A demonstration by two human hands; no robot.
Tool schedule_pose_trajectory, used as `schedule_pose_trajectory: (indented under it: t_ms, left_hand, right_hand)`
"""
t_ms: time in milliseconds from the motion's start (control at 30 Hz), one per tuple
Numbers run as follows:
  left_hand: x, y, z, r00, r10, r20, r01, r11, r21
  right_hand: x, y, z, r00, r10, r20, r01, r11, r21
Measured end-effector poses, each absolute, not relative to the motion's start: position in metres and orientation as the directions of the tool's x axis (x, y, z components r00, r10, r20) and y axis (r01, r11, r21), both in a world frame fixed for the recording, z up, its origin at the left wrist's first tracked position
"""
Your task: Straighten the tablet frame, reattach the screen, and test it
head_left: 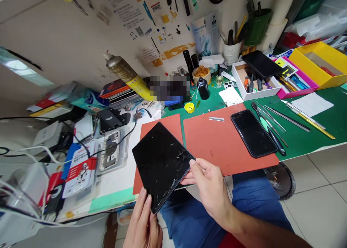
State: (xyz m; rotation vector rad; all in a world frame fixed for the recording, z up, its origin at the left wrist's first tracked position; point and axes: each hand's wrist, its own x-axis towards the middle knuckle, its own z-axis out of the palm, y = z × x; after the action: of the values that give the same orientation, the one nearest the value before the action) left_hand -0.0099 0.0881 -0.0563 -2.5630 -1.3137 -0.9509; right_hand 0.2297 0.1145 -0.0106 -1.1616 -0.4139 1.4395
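A black glossy tablet-like panel [162, 161] with smears and marks along its right side is held tilted over the front edge of the workbench. My right hand [210, 184] pinches its right corner, thumb on top and fingers beneath. At the lower corner, my left hand [143, 219] holds the edge, with its fingertips against the panel. Under and behind the panel lies an orange-red mat [175, 123]. A second such mat [208, 146] is to the right, bearing a black smartphone [253, 132] and a small grey strip [216, 119].
Tweezers and picks [271, 123] lie right of the phone. Behind are a white box of tools [244, 89], a black bottle [203, 89] and a yellow spray can [130, 76]. Cables [48, 152], a clear case [112, 150] and boxes crowd the left.
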Motion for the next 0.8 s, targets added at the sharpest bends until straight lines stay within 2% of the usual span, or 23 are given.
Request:
schedule_pose_trajectory:
  t_ms: [67,100,167,200,233,267,300,333,367,433,500,667,800]
  left_hand:
    - [0.003,0.083,-0.060,0.316,0.720,0.618,0.804,-0.549,0.228]
    - [0.010,0.080,-0.061,0.203,0.735,0.647,0.825,-0.485,0.291]
    - [0.023,0.075,-0.058,-0.121,0.756,0.643,0.794,-0.314,0.520]
    - [0.028,0.074,-0.055,-0.337,0.781,0.526,0.688,-0.177,0.704]
    - [0.031,0.074,-0.049,-0.458,0.835,0.307,0.507,-0.038,0.861]
    - [0.033,0.076,-0.043,-0.482,0.872,0.083,0.305,0.078,0.949]
    - [0.035,0.079,-0.036,-0.411,0.903,-0.130,0.116,0.192,0.974]
    - [0.036,0.084,-0.028,-0.290,0.914,-0.284,-0.033,0.287,0.957]
    - [0.037,0.089,-0.022,-0.205,0.922,-0.329,-0.134,0.307,0.942]
    - [0.041,0.101,-0.012,-0.056,0.935,-0.351,-0.271,0.324,0.906]
    - [0.048,0.111,-0.006,0.016,0.936,-0.353,-0.387,0.331,0.861]
    - [0.074,0.116,-0.004,-0.057,0.895,-0.443,-0.619,0.317,0.719]
    - [0.088,0.106,-0.003,-0.180,0.870,-0.460,-0.661,0.239,0.711]
  right_hand:
    - [0.229,0.116,-0.011,0.176,0.890,-0.420,-0.580,-0.251,-0.775]
    - [0.229,0.117,-0.011,0.176,0.889,-0.424,-0.599,-0.245,-0.762]
    - [0.229,0.118,-0.013,0.173,0.885,-0.433,-0.628,-0.239,-0.741]
    - [0.229,0.117,-0.013,0.168,0.884,-0.436,-0.635,-0.241,-0.734]
    - [0.230,0.115,-0.014,0.160,0.885,-0.437,-0.640,-0.244,-0.729]
    - [0.231,0.112,-0.014,0.153,0.887,-0.435,-0.643,-0.245,-0.726]
    - [0.233,0.107,-0.015,0.148,0.890,-0.432,-0.643,-0.245,-0.725]
    - [0.236,0.101,-0.015,0.147,0.891,-0.429,-0.643,-0.243,-0.726]
    - [0.239,0.094,-0.016,0.155,0.889,-0.432,-0.642,-0.242,-0.727]
    - [0.248,0.076,-0.020,0.191,0.865,-0.463,-0.640,-0.248,-0.727]
    - [0.259,0.058,-0.027,0.231,0.827,-0.513,-0.637,-0.270,-0.722]
    - [0.294,0.018,-0.047,0.269,0.756,-0.597,-0.639,-0.324,-0.697]
    - [0.318,-0.005,-0.060,0.307,0.666,-0.680,-0.611,-0.411,-0.677]
